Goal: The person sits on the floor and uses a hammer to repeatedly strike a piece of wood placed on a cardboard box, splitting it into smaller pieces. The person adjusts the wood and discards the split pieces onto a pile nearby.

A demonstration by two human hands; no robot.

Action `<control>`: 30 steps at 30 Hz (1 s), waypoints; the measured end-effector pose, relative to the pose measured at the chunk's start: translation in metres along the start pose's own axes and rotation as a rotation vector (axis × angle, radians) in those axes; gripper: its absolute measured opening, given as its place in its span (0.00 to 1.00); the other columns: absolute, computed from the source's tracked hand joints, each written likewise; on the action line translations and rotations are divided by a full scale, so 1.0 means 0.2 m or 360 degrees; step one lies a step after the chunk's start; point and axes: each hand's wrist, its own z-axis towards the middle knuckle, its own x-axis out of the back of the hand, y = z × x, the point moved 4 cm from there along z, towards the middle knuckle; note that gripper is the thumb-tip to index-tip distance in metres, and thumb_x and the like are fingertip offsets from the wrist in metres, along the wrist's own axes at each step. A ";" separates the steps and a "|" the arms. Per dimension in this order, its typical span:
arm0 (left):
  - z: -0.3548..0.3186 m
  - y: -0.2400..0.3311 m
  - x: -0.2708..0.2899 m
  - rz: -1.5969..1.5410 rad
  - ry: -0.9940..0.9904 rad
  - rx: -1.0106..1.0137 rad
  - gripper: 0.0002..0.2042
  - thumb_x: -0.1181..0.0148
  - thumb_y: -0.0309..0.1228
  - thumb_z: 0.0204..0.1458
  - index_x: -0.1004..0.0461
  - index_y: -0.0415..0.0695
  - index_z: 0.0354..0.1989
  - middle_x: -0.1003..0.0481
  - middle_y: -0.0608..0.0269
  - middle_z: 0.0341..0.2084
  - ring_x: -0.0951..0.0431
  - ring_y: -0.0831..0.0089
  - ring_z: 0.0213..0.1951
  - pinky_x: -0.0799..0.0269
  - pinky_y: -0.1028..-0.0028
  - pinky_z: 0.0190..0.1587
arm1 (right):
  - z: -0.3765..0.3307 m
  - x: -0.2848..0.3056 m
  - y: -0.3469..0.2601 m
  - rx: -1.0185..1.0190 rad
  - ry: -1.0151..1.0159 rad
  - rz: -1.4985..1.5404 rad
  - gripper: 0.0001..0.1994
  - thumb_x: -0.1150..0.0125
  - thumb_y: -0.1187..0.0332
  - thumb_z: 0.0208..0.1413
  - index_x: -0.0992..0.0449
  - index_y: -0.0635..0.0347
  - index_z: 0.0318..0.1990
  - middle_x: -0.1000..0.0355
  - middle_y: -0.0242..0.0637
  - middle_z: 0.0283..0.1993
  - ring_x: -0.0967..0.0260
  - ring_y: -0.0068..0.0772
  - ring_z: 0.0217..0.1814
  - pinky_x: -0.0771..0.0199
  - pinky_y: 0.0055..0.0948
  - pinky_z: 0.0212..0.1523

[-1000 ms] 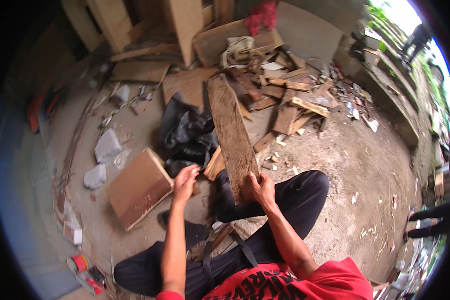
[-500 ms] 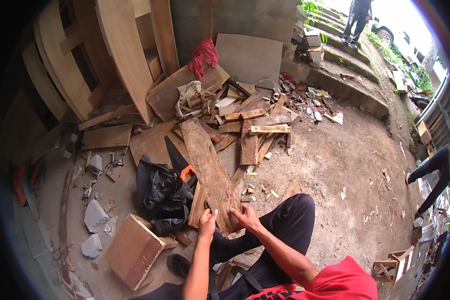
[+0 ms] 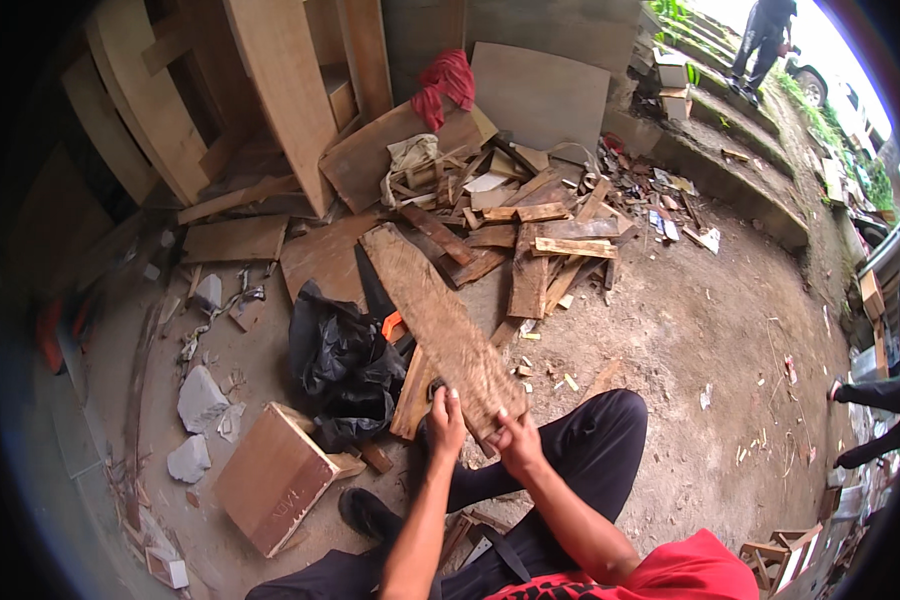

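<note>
A long brown wooden board [image 3: 440,325] with a rough, worn face slants from my lap toward the scrap pile. My right hand [image 3: 520,445] grips its near end, thumb on top and fingers around the edge. Beside the board's left edge, my left hand [image 3: 447,425] is closed, with a small dark thing [image 3: 436,386] at its fingertips, too small to name. Whether that hand also touches the board is hard to tell. Partly under the board lies a handsaw with an orange handle [image 3: 394,326] and dark blade. A narrower wood strip [image 3: 410,395] lies beside my left hand.
A black plastic bag [image 3: 335,350] and a wooden box [image 3: 275,480] lie at left, near broken concrete chunks [image 3: 202,398]. Scrap wood [image 3: 530,270] is heaped ahead below leaning panels [image 3: 540,95]. Steps [image 3: 730,165] rise at far right, where a person [image 3: 765,45] stands.
The board's near end has swung right and tilted, with my right hand still on it. My left hand has shifted toward the board's left edge, and a small dark thing now shows there.
</note>
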 end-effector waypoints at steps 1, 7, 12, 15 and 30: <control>0.04 0.03 0.04 0.0011 -0.0454 0.0114 0.20 0.53 0.43 0.67 0.24 0.36 0.44 0.19 0.45 0.32 0.17 0.51 0.38 0.25 0.61 0.39 | 0.08 0.05 -0.04 0.0049 0.0001 -0.0052 0.25 0.40 0.72 0.63 0.41 0.58 0.66 0.31 0.40 0.62 0.27 0.43 0.59 0.19 0.50 0.51; 0.31 0.06 0.79 0.0048 0.0085 -0.0279 0.10 0.45 0.33 0.64 0.21 0.39 0.39 0.18 0.59 0.32 0.20 0.67 0.40 0.27 0.65 0.47 | 0.48 0.03 -0.26 0.0130 -0.0192 -0.0320 0.23 0.40 0.74 0.61 0.37 0.60 0.62 0.27 0.43 0.56 0.24 0.42 0.53 0.17 0.42 0.44; 0.39 -0.36 1.36 0.1024 0.0672 -0.0245 0.14 0.44 0.34 0.62 0.29 0.39 0.51 0.27 0.47 0.53 0.29 0.50 0.57 0.37 0.53 0.59 | 0.86 -0.10 -0.23 0.0085 -0.0314 -0.0303 0.20 0.37 0.74 0.61 0.37 0.60 0.58 0.29 0.43 0.53 0.25 0.42 0.53 0.18 0.45 0.45; 0.28 -0.62 1.44 0.1353 0.0744 -0.0020 0.22 0.43 0.39 0.61 0.34 0.43 0.61 0.37 0.48 0.65 0.38 0.49 0.67 0.49 0.44 0.68 | 1.10 -0.18 -0.10 0.0015 -0.0305 -0.0359 0.22 0.35 0.71 0.61 0.38 0.60 0.58 0.31 0.43 0.54 0.26 0.44 0.51 0.19 0.43 0.43; 0.31 -0.60 1.33 0.1577 0.0569 -0.0013 0.24 0.43 0.40 0.59 0.34 0.43 0.62 0.37 0.49 0.67 0.38 0.48 0.68 0.48 0.47 0.70 | 1.40 0.38 -0.03 0.0922 0.0856 -0.2036 0.24 0.33 0.59 0.56 0.28 0.66 0.54 0.23 0.54 0.48 0.24 0.52 0.51 0.26 0.45 0.53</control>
